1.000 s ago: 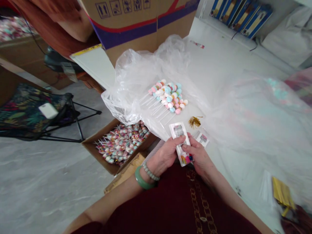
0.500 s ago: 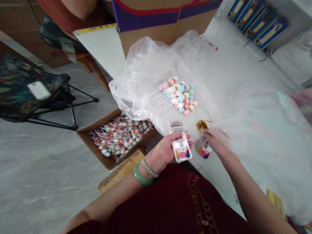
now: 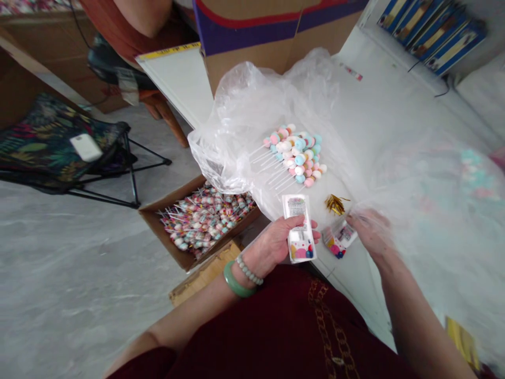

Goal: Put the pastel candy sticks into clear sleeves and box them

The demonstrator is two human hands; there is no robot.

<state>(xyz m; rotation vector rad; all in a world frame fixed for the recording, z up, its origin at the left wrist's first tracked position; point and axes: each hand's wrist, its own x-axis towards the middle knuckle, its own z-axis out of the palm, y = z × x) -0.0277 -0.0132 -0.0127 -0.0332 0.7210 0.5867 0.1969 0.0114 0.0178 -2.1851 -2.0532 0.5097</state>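
My left hand (image 3: 281, 237) is closed round a small stack of printed clear plastic bags (image 3: 299, 229), with the thumb lying across its front. The bags have coloured dots at the lower end. My right hand (image 3: 371, 234) is over the table at the edge of a large clear plastic sheet or bag (image 3: 426, 210), partly veiled by it; its fingers are blurred. Near its fingertips lie another printed bag stack (image 3: 340, 239) and a bunch of gold twist ties (image 3: 335, 204). Pastel marshmallow skewers (image 3: 298, 155) lie in a pile on crumpled clear plastic (image 3: 236, 126).
An open carton (image 3: 165, 247) of wrapped skewers stands low at the left, beside a folding chair (image 3: 51, 142) bearing a white phone (image 3: 86, 147). A large cardboard box (image 3: 252, 58) is at the back. Another person's arm (image 3: 145, 13) shows beyond. Blue folders (image 3: 430, 37) stand at the right.
My right hand has drawn back to the right, away from the gold twist ties and under the clear plastic. My left hand keeps its hold on the bags. The whole view has shifted slightly.
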